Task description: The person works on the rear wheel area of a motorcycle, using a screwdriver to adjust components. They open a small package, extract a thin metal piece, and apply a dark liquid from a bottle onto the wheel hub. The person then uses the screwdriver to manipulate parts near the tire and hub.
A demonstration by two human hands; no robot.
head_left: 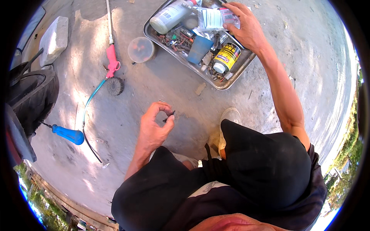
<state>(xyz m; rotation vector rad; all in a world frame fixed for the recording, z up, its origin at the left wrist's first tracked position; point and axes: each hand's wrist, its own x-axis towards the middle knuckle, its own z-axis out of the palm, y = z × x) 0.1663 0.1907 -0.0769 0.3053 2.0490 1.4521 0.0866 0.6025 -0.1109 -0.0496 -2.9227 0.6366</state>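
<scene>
My left hand (154, 125) is low over the ground, thumb and forefinger pinched on a small black piece (169, 116) too small to name. At the far right, my right hand (244, 29) grips the edge of a clear plastic packet (216, 19) with white contents, over a metal tray (185, 62). Lying in that tray are a grey bottle (169, 18) with a red cap, a blue cup-like piece (200, 49), a black and yellow bottle (227, 55) with a white cap, and several rusty small parts.
Left of the tray stands a round plastic tub (142, 50). A pink air gun (112, 61) with a hose lies near a dark ridged round part (115, 86). Farther left are a tyre (40, 94), a blue-handled screwdriver (68, 134) and a pale block (54, 40).
</scene>
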